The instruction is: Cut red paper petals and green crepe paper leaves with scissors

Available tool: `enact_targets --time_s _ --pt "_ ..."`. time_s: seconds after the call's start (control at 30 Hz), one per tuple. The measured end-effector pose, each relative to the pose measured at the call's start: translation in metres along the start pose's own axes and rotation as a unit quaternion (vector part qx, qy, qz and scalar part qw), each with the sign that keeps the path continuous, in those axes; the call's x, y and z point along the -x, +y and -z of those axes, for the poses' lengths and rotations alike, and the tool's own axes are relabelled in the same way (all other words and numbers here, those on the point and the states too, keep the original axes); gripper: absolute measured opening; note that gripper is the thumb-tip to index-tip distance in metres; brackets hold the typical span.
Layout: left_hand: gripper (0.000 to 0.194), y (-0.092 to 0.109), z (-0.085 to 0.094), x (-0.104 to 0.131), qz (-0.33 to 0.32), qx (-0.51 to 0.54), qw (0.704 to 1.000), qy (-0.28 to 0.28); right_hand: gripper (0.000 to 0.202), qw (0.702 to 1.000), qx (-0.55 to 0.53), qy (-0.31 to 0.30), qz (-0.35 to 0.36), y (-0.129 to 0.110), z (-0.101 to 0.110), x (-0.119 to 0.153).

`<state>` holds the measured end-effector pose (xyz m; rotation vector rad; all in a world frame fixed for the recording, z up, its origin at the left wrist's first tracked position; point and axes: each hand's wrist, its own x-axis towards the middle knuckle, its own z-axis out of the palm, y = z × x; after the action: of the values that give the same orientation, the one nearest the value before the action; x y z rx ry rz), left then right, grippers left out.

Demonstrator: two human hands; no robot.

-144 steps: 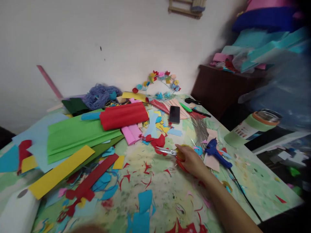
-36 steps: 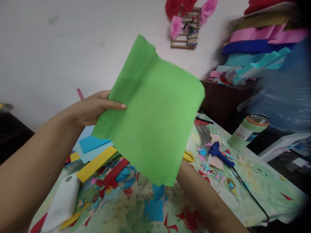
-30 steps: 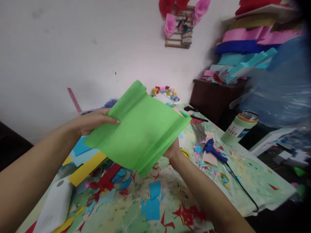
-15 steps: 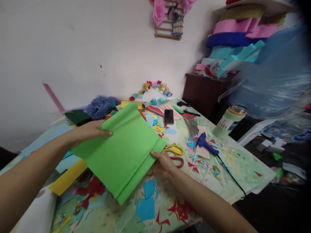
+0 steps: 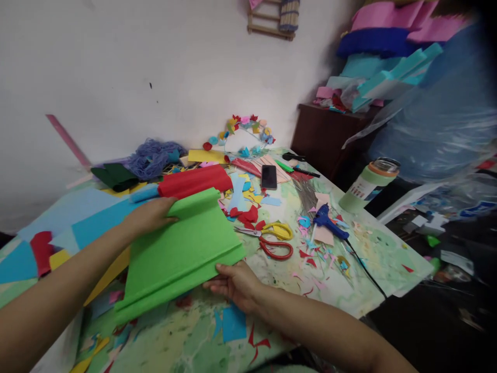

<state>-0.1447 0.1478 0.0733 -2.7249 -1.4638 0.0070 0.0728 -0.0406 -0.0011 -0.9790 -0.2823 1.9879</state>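
A folded sheet of bright green craft paper [image 5: 182,243] is held above the cluttered table, its near edge doubled over. My left hand [image 5: 153,215] grips its upper left side, thumb on top and the other fingers behind it. At the lower right edge my right hand [image 5: 235,282] pinches the sheet, its thumb on the fold and the fingers underneath. Just right of the sheet lie scissors [image 5: 267,235] with one yellow and one red handle. Behind it rests a red paper roll [image 5: 194,180].
A blue glue gun [image 5: 330,223] with a black cord lies to the right, near a green bottle [image 5: 368,184]. A phone [image 5: 268,177] and a flower garland [image 5: 248,122] are farther back. Blue yarn [image 5: 155,158] sits by the wall; paper scraps cover the table [image 5: 388,254].
Both hands have moved the green paper down and to the left, turning it flatter. The scissor blades and the red paper roll have come into view. The camera has tipped slightly downward.
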Motion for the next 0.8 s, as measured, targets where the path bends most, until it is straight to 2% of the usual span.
enact_targets --time_s 0.17,0.3,0.4,0.43,0.47,0.5,0.53,0.57,0.6,0.63,0.67,0.7,0.73,0.8 --pt "0.048 0.025 -0.029 -0.005 -0.055 -0.048 0.997 -0.019 0.016 0.999 0.020 0.000 -0.027 -0.002 0.013 0.008" --pt "0.043 0.043 -0.040 -0.010 -0.067 -0.074 0.995 -0.013 0.021 0.995 0.053 -0.027 -0.076 -0.006 0.029 0.022" --pt "0.047 0.049 -0.041 -0.009 -0.065 -0.089 0.994 -0.007 0.031 0.972 0.177 -0.101 -0.117 -0.006 0.038 0.039" --pt "0.048 0.050 -0.041 -0.008 -0.063 -0.093 0.994 -0.005 0.032 0.955 0.249 -0.121 -0.103 -0.006 0.040 0.044" --pt "0.048 0.050 -0.039 -0.007 -0.060 -0.097 0.993 -0.003 0.032 0.932 0.333 -0.128 -0.059 -0.008 0.041 0.050" --pt "0.048 0.051 -0.037 -0.006 -0.058 -0.100 0.993 -0.001 0.031 0.897 0.424 -0.121 0.014 -0.010 0.041 0.053" --pt "0.048 0.051 -0.034 -0.005 -0.057 -0.103 0.993 0.001 0.030 0.843 0.518 -0.099 0.111 -0.014 0.042 0.055" --pt "0.048 0.051 -0.030 -0.004 -0.058 -0.105 0.993 0.000 0.035 0.761 0.607 -0.081 0.214 -0.020 0.042 0.055" --pt "0.049 0.051 -0.025 -0.003 -0.059 -0.104 0.993 -0.004 0.045 0.666 0.678 -0.063 0.303 -0.026 0.042 0.053" --pt "0.049 0.051 -0.021 -0.002 -0.062 -0.102 0.993 -0.010 0.055 0.579 0.729 -0.053 0.362 -0.032 0.043 0.048" --pt "0.050 0.050 -0.016 -0.002 -0.064 -0.098 0.993 -0.018 0.058 0.508 0.767 -0.055 0.388 -0.038 0.044 0.042" --pt "0.050 0.049 -0.012 -0.001 -0.063 -0.093 0.993 -0.025 0.054 0.459 0.793 -0.070 0.394 -0.043 0.047 0.035" --pt "0.050 0.047 -0.008 -0.001 -0.060 -0.089 0.994 -0.031 0.044 0.429 0.811 -0.090 0.387 -0.047 0.049 0.027" --pt "0.049 0.042 -0.005 0.001 -0.038 -0.081 0.995 -0.034 0.020 0.393 0.836 -0.100 0.370 -0.049 0.055 0.014"
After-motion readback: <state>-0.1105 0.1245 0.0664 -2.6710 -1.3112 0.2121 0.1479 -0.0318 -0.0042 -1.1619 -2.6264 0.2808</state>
